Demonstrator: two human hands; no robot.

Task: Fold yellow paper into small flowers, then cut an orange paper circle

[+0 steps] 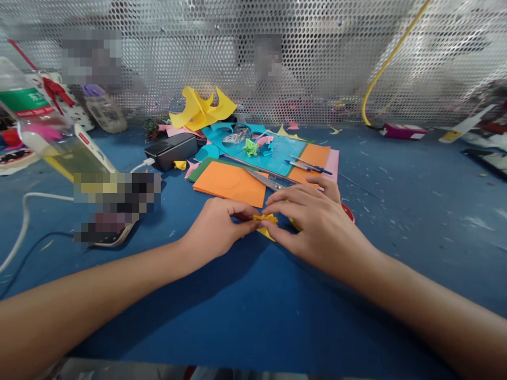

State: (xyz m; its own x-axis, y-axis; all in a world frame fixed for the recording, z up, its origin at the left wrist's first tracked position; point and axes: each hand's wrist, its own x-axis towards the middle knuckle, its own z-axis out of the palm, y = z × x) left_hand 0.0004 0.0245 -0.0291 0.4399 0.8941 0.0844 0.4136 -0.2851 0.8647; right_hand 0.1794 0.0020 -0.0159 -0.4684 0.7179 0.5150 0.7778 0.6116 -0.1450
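Between my fingertips is a small piece of folded yellow paper (266, 218), just above the blue table. My left hand (219, 227) pinches its left side between thumb and index finger. At its right side my right hand (317, 219) touches the paper with thumb and fingertips, the other fingers curved and partly lifted. Under my right hand lie red-handled scissors (273, 183), their blades pointing left and most of the handle hidden. Just beyond my hands rests a stack of orange paper (232, 182). Farther back sits a crumpled light green paper piece (250, 148).
Blue paper (279, 153), a pen (311, 166) and curled yellow scraps (204, 108) lie toward the back. A black box (172, 150) with a white cable stands left of them, near a phone propped by a bottle (29, 113). A perforated metal panel (317, 63) closes the far edge.
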